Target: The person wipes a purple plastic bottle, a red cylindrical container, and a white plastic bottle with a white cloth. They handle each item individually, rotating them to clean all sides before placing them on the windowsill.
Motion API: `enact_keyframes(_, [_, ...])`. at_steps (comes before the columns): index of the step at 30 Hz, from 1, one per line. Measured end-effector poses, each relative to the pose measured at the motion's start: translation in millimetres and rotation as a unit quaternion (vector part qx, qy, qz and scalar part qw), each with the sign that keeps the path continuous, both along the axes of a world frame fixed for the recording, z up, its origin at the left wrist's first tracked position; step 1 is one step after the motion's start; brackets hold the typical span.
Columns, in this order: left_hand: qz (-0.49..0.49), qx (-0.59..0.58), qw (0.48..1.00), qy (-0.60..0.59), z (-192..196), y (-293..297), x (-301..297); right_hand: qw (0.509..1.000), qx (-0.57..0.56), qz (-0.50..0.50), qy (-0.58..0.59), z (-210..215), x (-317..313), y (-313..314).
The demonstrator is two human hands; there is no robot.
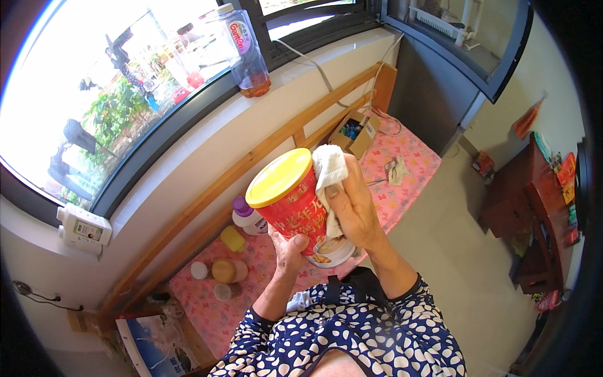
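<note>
A large red canister (pixel 295 210) with a yellow lid is held up in front of me, tilted to the left. My left hand (pixel 287 250) grips it low on its left side, with the thumb across the front. My right hand (pixel 355 204) holds a white cloth (pixel 330 168) against the canister's right side, its top fold reaching up beside the lid. The cloth hangs down the side of the canister, and part of it is hidden behind my fingers.
Below is a bench with a pink patterned cover (pixel 411 151). On it stand a purple-capped white bottle (pixel 249 218), a yellow item (pixel 233 239), several jars (pixel 227 271) and an open cardboard box (pixel 359 135). A clear plastic jar (pixel 246 56) stands on the windowsill. Right is a dark red cabinet (pixel 512 188).
</note>
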State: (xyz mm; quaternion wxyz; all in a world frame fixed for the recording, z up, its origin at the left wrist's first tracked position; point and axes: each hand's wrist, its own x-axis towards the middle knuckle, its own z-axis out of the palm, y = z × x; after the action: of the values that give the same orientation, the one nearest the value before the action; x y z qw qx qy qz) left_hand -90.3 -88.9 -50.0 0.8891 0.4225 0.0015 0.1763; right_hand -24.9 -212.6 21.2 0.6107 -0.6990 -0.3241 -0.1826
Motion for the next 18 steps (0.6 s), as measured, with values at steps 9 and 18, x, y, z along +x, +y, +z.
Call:
enact_keyframes(9, [-0.057, 0.039, 0.998, 0.016, -3.9, 12.1, 1.8, 0.939, 0.079, 0.11, 0.315, -17.7, 6.1, -12.4])
enact_keyframes(18, [0.047, 0.075, 0.995, 0.053, 2.5, 2.8, 20.1, 0.976, -0.004, -0.046, 0.215, -48.8, 7.9, -6.6])
